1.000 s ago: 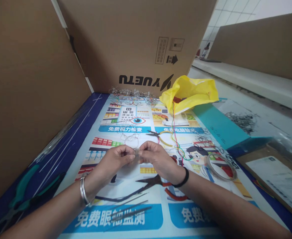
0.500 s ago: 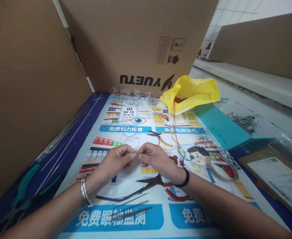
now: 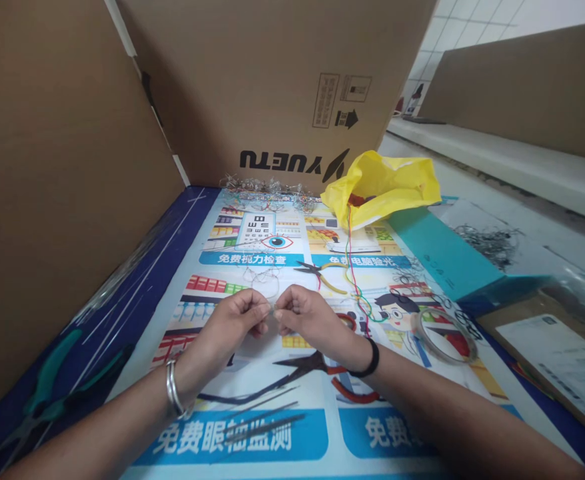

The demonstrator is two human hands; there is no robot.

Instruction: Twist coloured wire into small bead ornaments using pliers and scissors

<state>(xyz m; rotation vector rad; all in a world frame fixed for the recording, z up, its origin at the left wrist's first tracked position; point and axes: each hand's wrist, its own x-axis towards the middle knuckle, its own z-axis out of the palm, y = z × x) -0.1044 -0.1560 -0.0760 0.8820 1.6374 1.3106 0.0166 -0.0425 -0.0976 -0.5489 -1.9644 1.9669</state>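
My left hand (image 3: 235, 323) and my right hand (image 3: 307, 317) meet above a printed poster mat (image 3: 252, 373). Both are pinched on a small, thin clear piece (image 3: 271, 308) held between their fingertips; I cannot make out what it is. A silver bangle sits on my left wrist and a black band on my right. Red-handled pliers (image 3: 317, 373) lie on the mat just under my right wrist. Thin wire loops (image 3: 262, 277) lie just beyond my fingers.
Cardboard walls (image 3: 272, 80) stand at the left and back. A yellow bag (image 3: 380, 187), yellow-handled pliers (image 3: 322, 272), coloured cords (image 3: 355, 280), a tape roll (image 3: 442, 333), green-handled pliers (image 3: 47, 393), thin rods (image 3: 262, 420) and a wire heap (image 3: 267, 188) lie around.
My hands stay pinched together on the small piece; the fingers have shifted slightly. Nothing else has moved.
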